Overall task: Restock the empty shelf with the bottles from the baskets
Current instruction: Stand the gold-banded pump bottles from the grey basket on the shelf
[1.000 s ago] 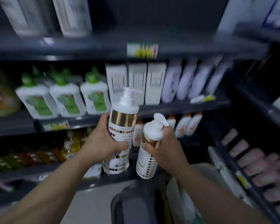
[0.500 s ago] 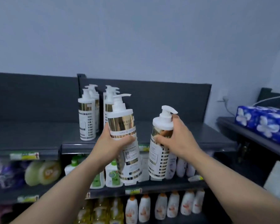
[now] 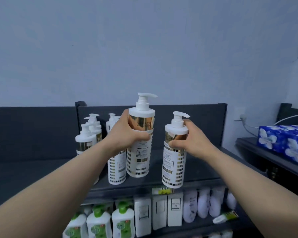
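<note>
1. Gripping one white-and-gold pump bottle (image 3: 140, 145) around its gold band, the left hand (image 3: 126, 136) holds it upright above the dark top shelf (image 3: 201, 169).
2. Right hand (image 3: 194, 141) clasps a second pump bottle (image 3: 175, 153) near the shelf's front edge.
3. Stocked bottles (image 3: 88, 140) stand at the shelf's left.

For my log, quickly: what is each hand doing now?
Left hand: closed around a pump bottle.
Right hand: closed around a second pump bottle.
</note>
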{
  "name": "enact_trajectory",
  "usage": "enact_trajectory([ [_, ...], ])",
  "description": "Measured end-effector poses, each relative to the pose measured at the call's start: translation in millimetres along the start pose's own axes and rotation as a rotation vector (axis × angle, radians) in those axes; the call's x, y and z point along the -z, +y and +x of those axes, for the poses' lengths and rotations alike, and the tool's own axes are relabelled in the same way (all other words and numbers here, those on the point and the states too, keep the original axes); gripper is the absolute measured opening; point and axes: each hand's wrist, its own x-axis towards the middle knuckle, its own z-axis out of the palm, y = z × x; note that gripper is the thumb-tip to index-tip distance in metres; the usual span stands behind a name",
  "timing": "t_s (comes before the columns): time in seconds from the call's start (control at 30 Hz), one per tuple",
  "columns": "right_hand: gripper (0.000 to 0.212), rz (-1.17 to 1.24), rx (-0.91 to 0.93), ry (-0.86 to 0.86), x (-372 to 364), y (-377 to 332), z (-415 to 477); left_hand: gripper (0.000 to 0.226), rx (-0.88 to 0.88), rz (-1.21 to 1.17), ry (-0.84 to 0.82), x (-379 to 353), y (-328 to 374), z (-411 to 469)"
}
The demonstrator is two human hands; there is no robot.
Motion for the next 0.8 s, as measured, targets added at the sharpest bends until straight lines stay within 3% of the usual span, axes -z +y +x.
enact_trajectory([
  [0.17,0.064,-0.027,-0.038,0.007,-1,7,47,0.075,0.029,0.030,-0.064,11,-16,68],
  [0.43,0.062,-0.018,-0.081,0.030,-16,24,89,0.076,0.045,0.184,-0.175,9,-51,145],
  [0.73,0.064,-0.007,-0.130,-0.010,-35,48,105,0.088,0.046,0.693,-0.384,-1,-72,183],
  [0.8,0.064,-0.007,-0.131,-0.016,-39,52,106,0.080,0.043,0.742,-0.449,-3,-70,187],
])
